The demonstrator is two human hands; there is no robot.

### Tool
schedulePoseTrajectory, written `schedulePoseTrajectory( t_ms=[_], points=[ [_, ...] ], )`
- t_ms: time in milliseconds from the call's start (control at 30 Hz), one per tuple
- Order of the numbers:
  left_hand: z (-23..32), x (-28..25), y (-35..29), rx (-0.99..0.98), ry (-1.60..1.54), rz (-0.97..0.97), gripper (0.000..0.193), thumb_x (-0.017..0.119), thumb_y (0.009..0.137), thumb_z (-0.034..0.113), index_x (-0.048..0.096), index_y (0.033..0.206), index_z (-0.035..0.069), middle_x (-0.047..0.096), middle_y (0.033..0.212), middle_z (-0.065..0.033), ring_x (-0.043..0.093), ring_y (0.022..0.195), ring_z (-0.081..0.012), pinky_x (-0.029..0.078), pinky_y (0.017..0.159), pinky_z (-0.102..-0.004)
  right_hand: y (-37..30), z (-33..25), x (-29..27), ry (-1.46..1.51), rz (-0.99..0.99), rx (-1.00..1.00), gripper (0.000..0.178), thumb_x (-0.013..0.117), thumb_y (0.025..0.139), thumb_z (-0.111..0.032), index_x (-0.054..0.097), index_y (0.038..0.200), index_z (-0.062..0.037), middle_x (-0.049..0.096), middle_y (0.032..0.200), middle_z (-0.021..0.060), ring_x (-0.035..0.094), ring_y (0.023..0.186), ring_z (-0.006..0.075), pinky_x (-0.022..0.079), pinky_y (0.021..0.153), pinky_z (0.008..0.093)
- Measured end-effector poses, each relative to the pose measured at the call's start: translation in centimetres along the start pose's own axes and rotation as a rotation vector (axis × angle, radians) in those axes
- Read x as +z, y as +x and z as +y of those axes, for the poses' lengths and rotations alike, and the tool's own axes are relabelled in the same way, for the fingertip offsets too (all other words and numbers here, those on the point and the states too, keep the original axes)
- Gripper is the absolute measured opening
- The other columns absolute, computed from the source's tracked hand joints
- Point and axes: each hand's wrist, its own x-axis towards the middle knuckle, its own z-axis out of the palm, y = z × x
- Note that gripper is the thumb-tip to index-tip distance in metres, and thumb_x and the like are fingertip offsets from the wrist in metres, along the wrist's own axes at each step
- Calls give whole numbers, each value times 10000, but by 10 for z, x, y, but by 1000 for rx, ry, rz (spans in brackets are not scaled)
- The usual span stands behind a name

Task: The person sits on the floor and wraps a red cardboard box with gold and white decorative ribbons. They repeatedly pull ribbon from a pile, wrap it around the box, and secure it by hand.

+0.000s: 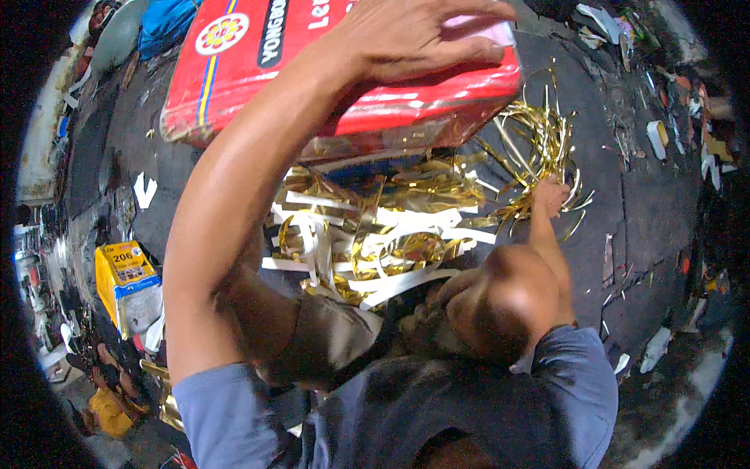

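A large red box (pixel 234 86) with a flower emblem and a yellow and blue stripe fills the top of the view, tilted. Across its upper face reaches my left arm. My left hand (pixel 422 39) grips the box near its right edge, thumb and forefinger around a pinkish-white patch. To the right, low by the floor, my right hand (pixel 551 195) is closed on a tangled bundle of shiny gold strips (pixel 539 141). Between my legs and the box lies a heap of gold and white strips (pixel 375 234), partly hidden by the box.
A yellow, blue and white package (pixel 129 289) stands at left. A blue bag (pixel 166 27) lies at the upper left, and a small pale oval thing (pixel 656 139) at the right. Scraps litter the dark floor (pixel 586 266). Another person's yellow clothing (pixel 111 413) shows at the lower left.
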Motion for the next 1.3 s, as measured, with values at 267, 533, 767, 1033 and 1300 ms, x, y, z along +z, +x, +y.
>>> schedulePoseTrajectory(
  t_ms=[267,533,767,1033,1300],
  points=[
    [11,-8,-5,139,146,62,713,464,1053,576,531,1501,25,474,1570,-260,438,1449,-423,347,1216,-505,-265,-61,20,539,-731,-1612,385,627,840,-55,697,1218,-67,689,1144,175,640,1141,369,542,878,491],
    [140,-42,-115,-167,-112,-130,758,823,826,216,520,1508,83,597,1414,-183,614,1279,-373,556,999,-452,-244,-127,-38,213,-1211,-1825,385,703,903,-359,728,1051,-5,721,984,203,678,922,362,541,774,528],
    [163,-29,-150,-879,-896,-97,1025,940,727,97,338,1550,-4,616,1396,-177,593,1289,-229,487,1077,-372,-185,-259,-305,430,-1476,-1822,333,692,776,-79,654,1099,-8,738,1072,184,715,977,360,560,835,458],
    [95,-160,-177,-808,-689,108,304,813,833,-11,665,1091,50,663,953,23,615,808,-52,511,672,-235,-96,-285,-335,674,-1022,-1365,144,768,871,-133,648,896,-58,617,832,-47,560,758,50,475,627,262],
    [-48,-238,-215,-1094,222,-349,190,744,901,229,742,958,48,742,845,-142,689,697,-202,585,670,-407,-80,-327,-277,591,-921,-1306,317,782,899,-255,775,1067,14,771,919,57,689,797,128,559,714,303]
  ],
)
